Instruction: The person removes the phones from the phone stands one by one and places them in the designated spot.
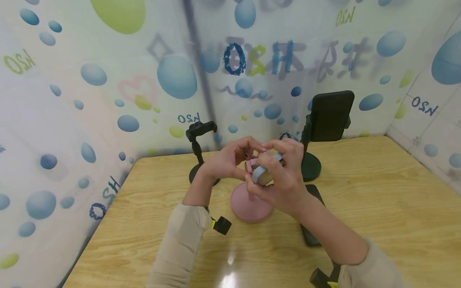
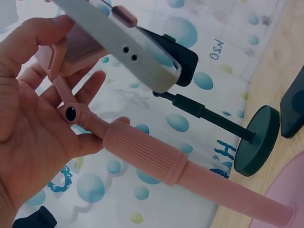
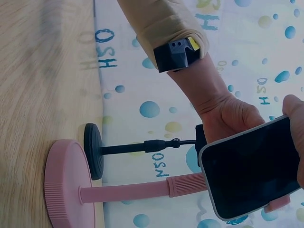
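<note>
In the head view my left hand [image 1: 230,158] holds the clamp at the top of a pink phone stand. The left wrist view shows the thumb on the pink clamp [image 2: 59,59], with the fingers behind it and around the stand's neck. My right hand [image 1: 288,178] grips a pale-edged smartphone [image 1: 260,174] by its sides, tilted at the clamp. In the right wrist view the phone's dark screen [image 3: 251,166] hides most of the clamp; a pink clamp end [image 3: 278,203] shows past its lower edge. The stand's round pink base [image 1: 252,206] sits on the table.
Behind my left hand stands a black phone stand [image 1: 197,150]. A dark green stand [image 1: 310,166] at the back right carries a black phone [image 1: 332,116]. Another dark phone [image 1: 309,236] lies on the wooden table [image 1: 144,240], under my right forearm. A patterned wall covering [image 1: 216,100] rises behind.
</note>
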A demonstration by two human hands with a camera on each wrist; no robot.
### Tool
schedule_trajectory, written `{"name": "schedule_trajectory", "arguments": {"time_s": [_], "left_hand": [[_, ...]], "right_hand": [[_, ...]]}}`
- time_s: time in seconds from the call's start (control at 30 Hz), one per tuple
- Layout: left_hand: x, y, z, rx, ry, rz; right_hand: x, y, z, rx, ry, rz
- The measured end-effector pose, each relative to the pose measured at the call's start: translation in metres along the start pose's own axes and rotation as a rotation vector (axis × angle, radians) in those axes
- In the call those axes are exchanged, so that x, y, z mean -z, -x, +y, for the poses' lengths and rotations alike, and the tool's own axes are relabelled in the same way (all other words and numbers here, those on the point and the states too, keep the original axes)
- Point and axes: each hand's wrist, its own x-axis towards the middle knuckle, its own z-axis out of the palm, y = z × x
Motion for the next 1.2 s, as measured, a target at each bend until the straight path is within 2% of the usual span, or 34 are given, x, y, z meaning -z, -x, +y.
{"name": "schedule_trajectory", "arguments": {"time_s": [0.33, 0.47, 0.6, 0.87, 1.2], "left_hand": [[-0.016, 0.008, 0.002, -0.019, -0.285, 0.141], [-0.022, 0.010, -0.002, -0.067, -0.421, 0.204], [-0.029, 0.011, -0.005, -0.120, -0.498, 0.270], [-0.036, 0.011, -0.006, -0.086, -0.557, 0.361], [-0.038, 0.010, -0.008, -0.098, -0.592, 0.401]], "right_hand": [[-0.001, 0.003, 0.001, -0.002, -0.002, -0.002], [-0.001, 0.003, 0.001, 0.009, -0.006, -0.004], [-0.001, 0.003, 0.001, 0.022, -0.012, -0.010], [-0.001, 0.001, 0.001, 0.075, -0.026, -0.011], [0.003, 0.001, -0.002, 0.099, -0.047, -0.032]]}}
